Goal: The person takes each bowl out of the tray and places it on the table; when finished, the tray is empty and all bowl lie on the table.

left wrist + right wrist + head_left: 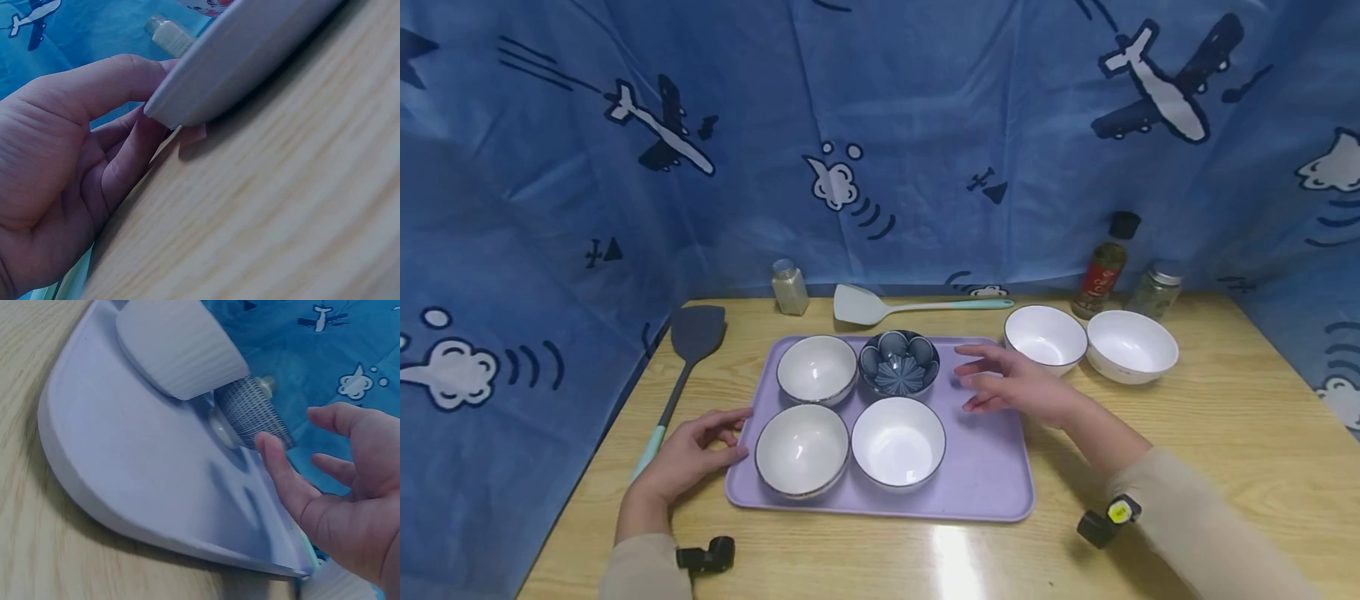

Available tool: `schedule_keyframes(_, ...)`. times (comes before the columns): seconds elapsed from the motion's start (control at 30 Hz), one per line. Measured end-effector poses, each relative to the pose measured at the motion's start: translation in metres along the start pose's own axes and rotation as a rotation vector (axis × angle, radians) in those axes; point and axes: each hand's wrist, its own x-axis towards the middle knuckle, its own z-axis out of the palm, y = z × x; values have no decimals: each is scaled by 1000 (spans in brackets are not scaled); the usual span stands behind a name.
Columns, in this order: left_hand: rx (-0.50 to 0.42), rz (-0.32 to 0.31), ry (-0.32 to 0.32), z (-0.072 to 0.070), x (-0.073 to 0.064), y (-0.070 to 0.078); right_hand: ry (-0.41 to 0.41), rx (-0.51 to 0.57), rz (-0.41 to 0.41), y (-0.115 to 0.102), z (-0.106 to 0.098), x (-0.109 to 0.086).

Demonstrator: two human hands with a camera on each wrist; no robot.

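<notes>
Tray (985,467) lies on the desk (1240,483), with a blue cloth (925,100) rising beyond at 12 o'clock. At its 10 o'clock lies a dark spatula (698,332), handle pointing to 7 and partly behind the left hand (691,458). A white spatula (861,307) lies just beyond the 12 o'clock edge, handle pointing to 3. At the tray's 9 o'clock edge, the left hand's grip is closed on the rim, with fingers reaching beneath it. Over the 2 o'clock part hovers the right hand (1015,383), its grip slack and fingers spread, near a dark bowl (899,371).

That bowl sits on the tray at about 12. Beside it are three white ones: the first bowl (817,369) at 10, the second bowl (802,450) at 8, the third bowl (898,442) near the middle. Two more stand side by side at 2: a near bowl (1046,333) and a far bowl (1132,343). Just behind them are a red-labelled bottle (1100,275) and a lidded jar (1155,292). A small jar (791,290) stands at 11.
</notes>
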Motion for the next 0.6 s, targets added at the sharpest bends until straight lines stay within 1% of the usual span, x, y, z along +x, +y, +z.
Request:
schedule_keyframes(0.17,11,23,0,0,-1,1,18,59,10,6,8,15)
schedule_keyframes(0.27,16,26,-2,0,0,2,24,93,22,8,10,24)
schedule_keyframes(0.4,16,16,-8,1,0,3,12,119,33,9,11,33)
schedule_keyframes(0.6,17,-8,4,0,-1,3,-28,124,32,7,14,42)
